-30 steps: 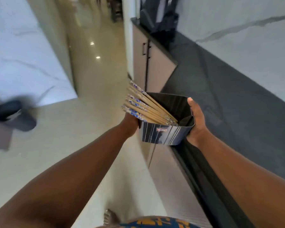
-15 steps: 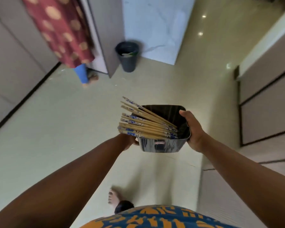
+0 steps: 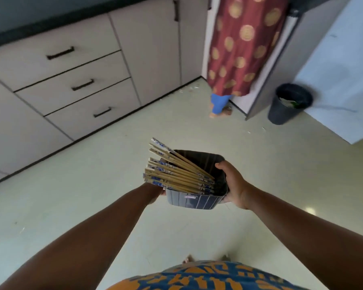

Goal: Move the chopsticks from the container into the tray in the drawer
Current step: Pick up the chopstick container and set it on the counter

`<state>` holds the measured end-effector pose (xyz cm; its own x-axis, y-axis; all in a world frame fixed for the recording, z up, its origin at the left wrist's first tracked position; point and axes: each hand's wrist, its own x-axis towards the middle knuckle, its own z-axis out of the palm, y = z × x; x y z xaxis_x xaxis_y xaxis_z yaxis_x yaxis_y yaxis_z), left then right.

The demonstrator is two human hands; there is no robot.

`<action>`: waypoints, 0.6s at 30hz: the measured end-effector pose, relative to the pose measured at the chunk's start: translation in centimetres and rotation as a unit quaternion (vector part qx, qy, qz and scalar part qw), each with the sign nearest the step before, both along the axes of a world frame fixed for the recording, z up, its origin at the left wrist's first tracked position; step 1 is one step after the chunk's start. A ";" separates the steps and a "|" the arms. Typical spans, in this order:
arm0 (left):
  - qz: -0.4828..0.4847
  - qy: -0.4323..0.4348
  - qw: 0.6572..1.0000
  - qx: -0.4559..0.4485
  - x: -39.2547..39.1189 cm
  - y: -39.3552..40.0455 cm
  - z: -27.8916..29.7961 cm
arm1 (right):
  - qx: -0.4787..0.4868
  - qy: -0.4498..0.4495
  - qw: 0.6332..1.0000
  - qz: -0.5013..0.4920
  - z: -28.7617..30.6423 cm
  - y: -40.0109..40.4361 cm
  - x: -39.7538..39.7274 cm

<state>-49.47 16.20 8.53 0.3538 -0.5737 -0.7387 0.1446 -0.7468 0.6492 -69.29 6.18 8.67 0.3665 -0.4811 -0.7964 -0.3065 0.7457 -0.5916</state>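
I carry a dark square container (image 3: 194, 201) at waist height over the floor. Several wooden chopsticks (image 3: 176, 174) with blue-patterned ends lean out over its left rim. My left hand (image 3: 155, 193) grips the container's left side, mostly hidden under the chopsticks. My right hand (image 3: 234, 185) clasps the right wall, thumb over the rim. Three shut drawers (image 3: 76, 84) with black handles sit in the grey cabinet at the upper left. No tray is visible.
A person in a red patterned dress (image 3: 239, 49) stands by the far cabinet corner. A black bin (image 3: 287, 103) sits on the floor at the right, next to a pale marble-look panel (image 3: 344, 80). Pale floor lies between me and the cabinets.
My view has swung left, from a dark counter, across the open floor, to the drawer cabinet. Both hands keep the same grip on the container, and the chopsticks stay in place.
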 end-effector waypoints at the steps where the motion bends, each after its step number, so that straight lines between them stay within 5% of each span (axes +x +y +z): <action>1: 0.017 -0.004 1.000 0.003 1.4 0.2 0.2 | 0.001 0.003 1.000 0.019 0.0 -0.7 1.9; 18: 0.300 -0.055 0.948 -0.094 23.4 -6.1 6.6 | -0.062 -0.026 0.950 0.306 6.4 -14.6 33.9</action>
<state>-26.09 10.14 15.17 0.7274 -0.3629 -0.5824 0.4293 -0.4215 0.7988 -35.37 -8.39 15.06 0.6446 -0.2552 -0.7206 -0.6282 0.3604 -0.6896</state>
